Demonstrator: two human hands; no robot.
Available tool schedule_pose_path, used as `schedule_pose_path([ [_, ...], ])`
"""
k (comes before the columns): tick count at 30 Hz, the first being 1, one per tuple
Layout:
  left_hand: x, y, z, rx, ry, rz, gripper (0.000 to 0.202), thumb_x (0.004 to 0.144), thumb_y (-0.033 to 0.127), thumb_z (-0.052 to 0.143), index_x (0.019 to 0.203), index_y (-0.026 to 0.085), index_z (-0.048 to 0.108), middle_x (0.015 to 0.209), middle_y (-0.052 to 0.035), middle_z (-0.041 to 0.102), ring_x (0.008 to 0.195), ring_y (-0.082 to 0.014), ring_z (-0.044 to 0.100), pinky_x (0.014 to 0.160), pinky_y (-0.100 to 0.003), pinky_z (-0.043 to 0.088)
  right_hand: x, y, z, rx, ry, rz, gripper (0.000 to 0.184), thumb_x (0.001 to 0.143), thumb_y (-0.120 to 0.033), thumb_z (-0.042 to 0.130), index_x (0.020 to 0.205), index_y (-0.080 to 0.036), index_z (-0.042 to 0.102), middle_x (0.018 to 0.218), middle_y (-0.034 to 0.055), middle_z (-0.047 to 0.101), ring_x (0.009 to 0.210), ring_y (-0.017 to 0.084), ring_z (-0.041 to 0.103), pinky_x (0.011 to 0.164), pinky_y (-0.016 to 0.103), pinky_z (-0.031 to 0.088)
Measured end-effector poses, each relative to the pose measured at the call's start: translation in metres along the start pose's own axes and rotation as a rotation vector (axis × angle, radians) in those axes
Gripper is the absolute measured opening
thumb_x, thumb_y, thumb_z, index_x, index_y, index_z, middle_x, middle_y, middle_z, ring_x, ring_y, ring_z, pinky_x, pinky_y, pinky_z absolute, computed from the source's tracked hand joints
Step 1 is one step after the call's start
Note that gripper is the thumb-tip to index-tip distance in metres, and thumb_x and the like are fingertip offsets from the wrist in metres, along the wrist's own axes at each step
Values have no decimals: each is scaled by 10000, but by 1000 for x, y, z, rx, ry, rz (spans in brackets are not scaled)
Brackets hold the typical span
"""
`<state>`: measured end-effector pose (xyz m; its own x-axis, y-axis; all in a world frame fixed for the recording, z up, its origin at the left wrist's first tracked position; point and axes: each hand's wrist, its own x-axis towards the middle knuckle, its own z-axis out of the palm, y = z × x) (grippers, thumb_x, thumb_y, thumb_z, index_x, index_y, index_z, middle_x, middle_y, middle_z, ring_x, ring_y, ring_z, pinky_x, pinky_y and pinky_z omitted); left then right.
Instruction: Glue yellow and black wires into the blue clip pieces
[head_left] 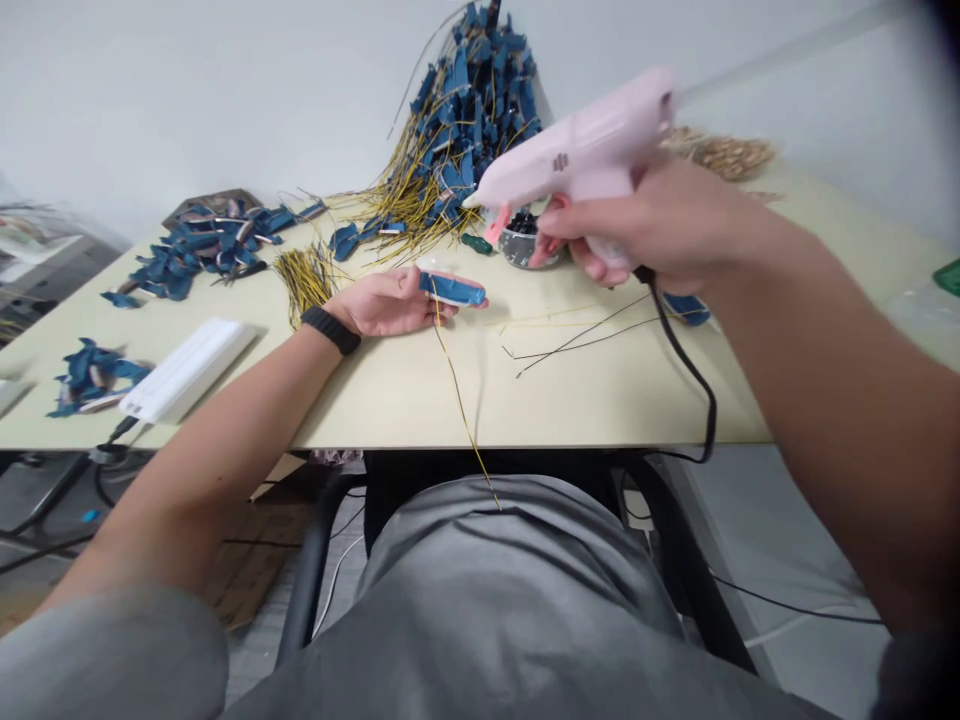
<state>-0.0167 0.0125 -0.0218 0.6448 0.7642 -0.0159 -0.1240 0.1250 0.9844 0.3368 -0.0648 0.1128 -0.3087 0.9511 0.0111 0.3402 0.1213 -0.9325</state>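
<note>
My left hand (382, 303) rests palm up over the table, its thumb pressed on a slim blue piece (461, 291) with a pale edge. From that piece a thin yellow and black wire (455, 385) hangs down past the table's front edge to my lap. My right hand (660, 222) is raised and wrapped round the handle of a pale pink hot glue gun (559, 155). The gun's nozzle points left, above and a little beyond the blue piece, apart from it. A black cord (686, 360) runs down from the handle.
A tall heap of wired blue pieces (476, 100) leans at the wall. More blue pieces (195, 250) and a yellow wire bundle (304, 280) lie left, near a white power brick (191, 368). A patterned bowl (517, 248) holds small dark parts. Loose wires (566, 345) lie right.
</note>
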Motion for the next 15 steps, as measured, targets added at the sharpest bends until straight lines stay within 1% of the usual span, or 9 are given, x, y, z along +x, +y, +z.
schedule_pose_path([
  [2, 1, -2, -1, 38, -23, 18, 760, 1111, 718, 925, 1413, 20, 925, 1486, -348, 902, 1089, -330, 844, 1121, -532, 643, 6, 4, 12, 89, -20, -27, 199, 1204, -46, 811, 1050, -169, 828, 960, 21, 844, 577, 69, 541, 501, 240, 370],
  [4, 1, -5, -2, 66, -27, 42, 787, 1040, 778, 986, 1349, 54, 958, 1388, -333, 926, 1101, -373, 869, 1090, -537, 660, 8, 10, 20, 150, -53, -38, 258, 1199, -24, 779, 990, -175, 793, 936, 21, 837, 542, 70, 514, 474, 246, 344],
  [6, 1, -6, -3, 77, -6, 60, 736, 1019, 777, 1001, 1290, 93, 974, 1307, -307, 939, 1104, -395, 880, 1095, -554, 674, 10, 18, 25, 173, -86, -50, 300, 1178, -9, 773, 935, -184, 763, 915, 35, 838, 524, 79, 503, 446, 257, 329],
  [7, 0, -7, -3, 80, 3, 63, 706, 1009, 764, 1010, 1270, 108, 977, 1293, -292, 943, 1096, -391, 878, 1103, -559, 679, 12, 22, 25, 173, -93, -61, 302, 1154, -16, 807, 914, -191, 752, 895, 39, 832, 518, 86, 500, 428, 262, 321],
  [9, 0, -7, -3, 80, 11, 59, 649, 976, 710, 1052, 1248, 127, 975, 1324, -276, 944, 1075, -373, 870, 1116, -559, 684, 16, 31, 26, 173, -111, -80, 307, 1092, -75, 918, 891, -209, 729, 871, 41, 823, 509, 93, 494, 397, 266, 299],
  [11, 0, -5, -4, 65, 11, 54, 631, 956, 664, 1080, 1263, 124, 966, 1352, -278, 938, 1059, -362, 864, 1115, -559, 682, 21, 40, 26, 181, -144, -98, 351, 1032, -186, 1041, 898, -224, 718, 860, 35, 817, 498, 90, 484, 378, 262, 283],
  [13, 0, -5, -4, 42, -5, 50, 671, 956, 674, 1092, 1300, 113, 960, 1347, -278, 935, 1037, -344, 858, 1094, -543, 681, 25, 46, 27, 184, -179, -111, 407, 984, -296, 1123, 929, -232, 725, 856, 29, 811, 492, 90, 486, 373, 258, 292],
  [15, 1, -5, -4, 35, -27, 45, 709, 951, 719, 1101, 1307, 122, 964, 1329, -258, 939, 1018, -322, 851, 1071, -516, 684, 26, 49, 29, 171, -190, -115, 412, 961, -324, 1148, 964, -233, 746, 854, 27, 806, 492, 92, 493, 371, 254, 312],
])
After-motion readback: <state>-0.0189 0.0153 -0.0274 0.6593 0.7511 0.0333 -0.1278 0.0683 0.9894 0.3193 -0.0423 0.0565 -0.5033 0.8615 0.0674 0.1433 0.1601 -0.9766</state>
